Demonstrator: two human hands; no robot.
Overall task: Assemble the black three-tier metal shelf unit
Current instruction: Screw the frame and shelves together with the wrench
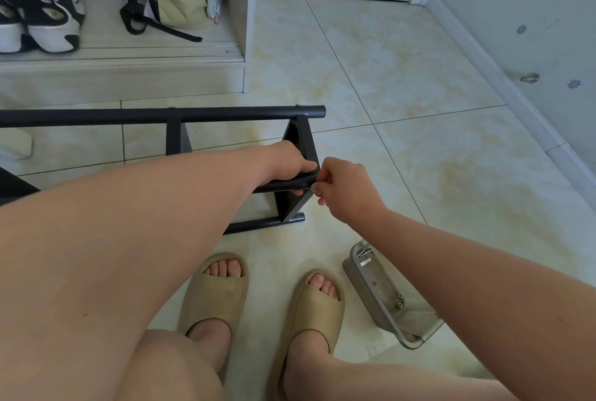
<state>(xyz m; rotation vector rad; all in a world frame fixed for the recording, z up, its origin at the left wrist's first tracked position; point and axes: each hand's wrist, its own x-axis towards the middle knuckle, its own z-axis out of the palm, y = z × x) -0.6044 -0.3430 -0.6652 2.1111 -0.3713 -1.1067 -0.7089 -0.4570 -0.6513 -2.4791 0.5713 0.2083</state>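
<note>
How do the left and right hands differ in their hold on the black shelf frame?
The left hand wraps its fingers round the middle tube, knuckles up; the right hand only pinches that tube's end with its fingertips. The left hand lies over the tube's length, while the right hand sits beyond its tip. Both meet at the same tube end, beside the end panel.

I see the black shelf frame (161,115) lying on its side on the tiled floor (419,158). My left grip (287,165) curls round its middle tube (277,186) next to the end panel (298,139). My right grip (345,187) pinches that tube's tip. A grey tray (380,287) sits beside my right slipper (317,307).
</note>
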